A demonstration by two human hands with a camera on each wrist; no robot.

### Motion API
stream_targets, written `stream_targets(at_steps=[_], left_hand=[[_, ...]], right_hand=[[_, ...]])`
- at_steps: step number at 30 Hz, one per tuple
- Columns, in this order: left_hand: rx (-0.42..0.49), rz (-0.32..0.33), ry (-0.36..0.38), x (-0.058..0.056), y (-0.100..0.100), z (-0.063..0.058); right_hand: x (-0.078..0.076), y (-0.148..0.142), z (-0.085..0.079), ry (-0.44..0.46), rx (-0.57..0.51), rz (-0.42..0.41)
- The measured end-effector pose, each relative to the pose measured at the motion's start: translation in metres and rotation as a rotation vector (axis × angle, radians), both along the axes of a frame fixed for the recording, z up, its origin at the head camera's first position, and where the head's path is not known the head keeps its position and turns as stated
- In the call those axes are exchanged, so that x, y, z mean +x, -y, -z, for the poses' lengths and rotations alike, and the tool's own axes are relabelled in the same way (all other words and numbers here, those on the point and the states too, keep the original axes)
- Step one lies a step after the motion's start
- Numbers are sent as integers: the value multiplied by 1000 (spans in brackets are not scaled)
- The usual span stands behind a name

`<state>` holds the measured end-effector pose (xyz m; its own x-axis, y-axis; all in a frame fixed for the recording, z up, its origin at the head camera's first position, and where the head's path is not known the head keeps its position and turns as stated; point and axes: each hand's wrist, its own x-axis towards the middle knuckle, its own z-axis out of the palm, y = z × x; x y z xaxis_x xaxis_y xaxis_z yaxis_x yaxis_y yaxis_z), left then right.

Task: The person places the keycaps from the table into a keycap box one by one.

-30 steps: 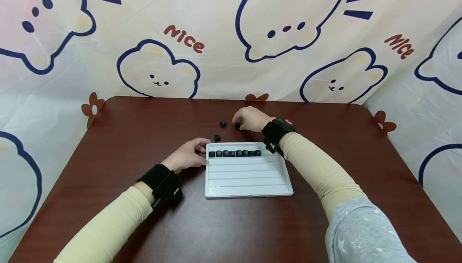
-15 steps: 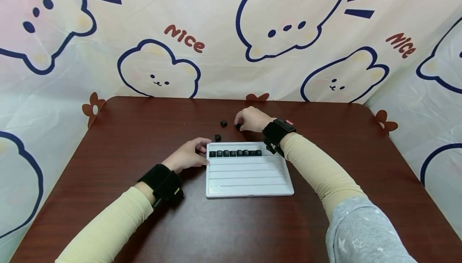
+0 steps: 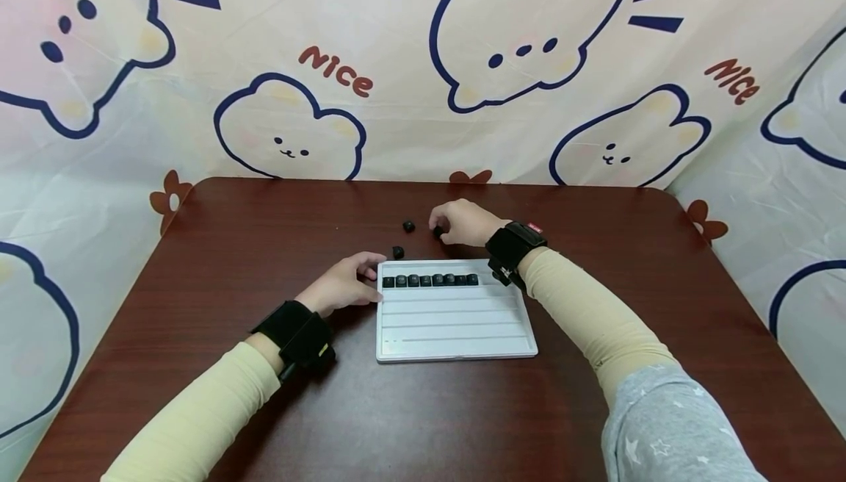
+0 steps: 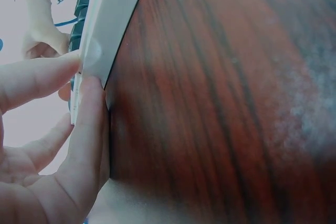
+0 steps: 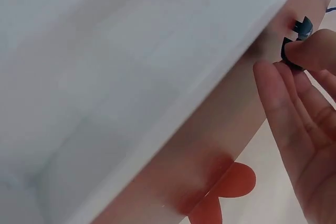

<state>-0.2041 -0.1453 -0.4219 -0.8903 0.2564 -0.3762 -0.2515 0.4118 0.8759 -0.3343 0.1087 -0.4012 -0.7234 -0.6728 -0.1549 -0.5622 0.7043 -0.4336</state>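
Observation:
A white ridged tray [image 3: 456,326] lies on the table, with a row of several black keycaps [image 3: 426,281] along its upper slot. My left hand [image 3: 339,283] holds the tray's left edge; in the left wrist view its thumb [image 4: 86,129] and a finger rest against the tray's edge. Beyond the tray's far edge, my right hand [image 3: 468,222] pinches a black keycap [image 3: 438,232] between thumb and fingers. That pinched keycap [image 5: 285,50] is partly hidden by the thumb in the right wrist view.
Two loose keycaps lie behind the tray: one keycap [image 3: 408,226] left of my right hand, another keycap [image 3: 398,253] near the tray's far left corner. The brown table [image 3: 264,232] ends at a printed cloth backdrop [image 3: 396,129].
My right hand shifts very slightly to the right with the keycap between its fingers. The left hand, tray and loose keycaps stay in place.

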Motion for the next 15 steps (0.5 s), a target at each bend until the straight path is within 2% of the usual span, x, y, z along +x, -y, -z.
stream_targets(at_steps=[6,15], left_hand=[[0,1,-3,1,0,-1],[2,0,4,1,0,-1]], right_hand=[[2,-3,0,-15,-2,-9],[8,-7,0,127,10,46]])
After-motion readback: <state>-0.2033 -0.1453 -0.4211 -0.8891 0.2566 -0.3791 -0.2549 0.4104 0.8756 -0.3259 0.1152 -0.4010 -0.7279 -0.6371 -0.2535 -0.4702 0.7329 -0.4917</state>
